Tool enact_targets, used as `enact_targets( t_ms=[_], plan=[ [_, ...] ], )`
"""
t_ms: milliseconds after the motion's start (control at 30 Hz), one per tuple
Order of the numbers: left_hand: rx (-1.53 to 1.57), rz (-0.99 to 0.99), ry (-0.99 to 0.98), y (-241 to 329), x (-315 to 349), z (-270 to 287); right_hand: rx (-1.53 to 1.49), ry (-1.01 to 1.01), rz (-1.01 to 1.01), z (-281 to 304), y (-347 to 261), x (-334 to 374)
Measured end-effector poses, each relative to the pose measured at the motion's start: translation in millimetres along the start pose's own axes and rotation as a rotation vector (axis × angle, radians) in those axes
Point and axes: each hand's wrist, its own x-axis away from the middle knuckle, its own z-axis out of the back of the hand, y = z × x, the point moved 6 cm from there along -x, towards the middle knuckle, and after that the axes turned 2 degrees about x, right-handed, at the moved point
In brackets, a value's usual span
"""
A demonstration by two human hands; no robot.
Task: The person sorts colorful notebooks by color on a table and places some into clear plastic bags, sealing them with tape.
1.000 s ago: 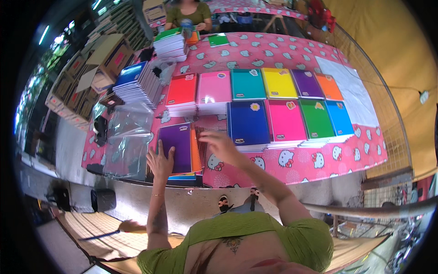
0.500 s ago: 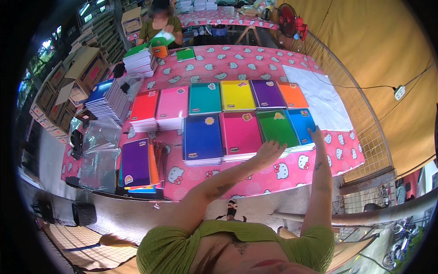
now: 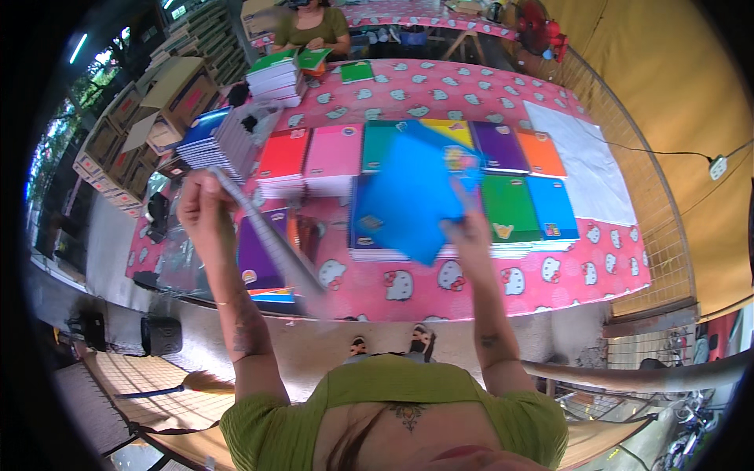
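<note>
My left hand (image 3: 206, 208) is closed on the top of a notebook (image 3: 271, 239), blurred and seen almost edge-on, so its cover does not show. In my right hand (image 3: 471, 234), a light blue notebook (image 3: 416, 192) with a sticker hangs tilted over the rows of stacks, smeared by motion. It hides most of the pink stack and parts of the teal (image 3: 377, 149), yellow (image 3: 452, 129) and dark blue (image 3: 360, 228) ones. Right of it lie a green stack (image 3: 510, 208) and a light blue stack (image 3: 552, 208). Below the left-hand notebook sits a purple notebook (image 3: 259, 255) on a mixed pile.
Red (image 3: 281, 155), light pink (image 3: 334, 149), purple (image 3: 499, 147) and orange (image 3: 542, 153) stacks fill the back row. A white sheet (image 3: 581, 149) lies at right. Cardboard boxes (image 3: 184, 102) stand left. Across the table, a person (image 3: 314, 35) sits behind green notebooks (image 3: 275, 78).
Both hands have lifted off the green and light blue stacks and swung left, each with a notebook. The view has shifted, and the person opposite has lowered a green notebook.
</note>
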Motion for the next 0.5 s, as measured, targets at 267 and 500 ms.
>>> enact_targets(
  t_ms=[267,500],
  plan=[
    [-0.791,0.081,-0.598,-183,38,104,0.214,-0.275,0.087,-314,106,35],
    [-0.594,-0.146,-0.589,-121,91,8,0.880,-0.065,0.043,-88,51,26]
  ],
)
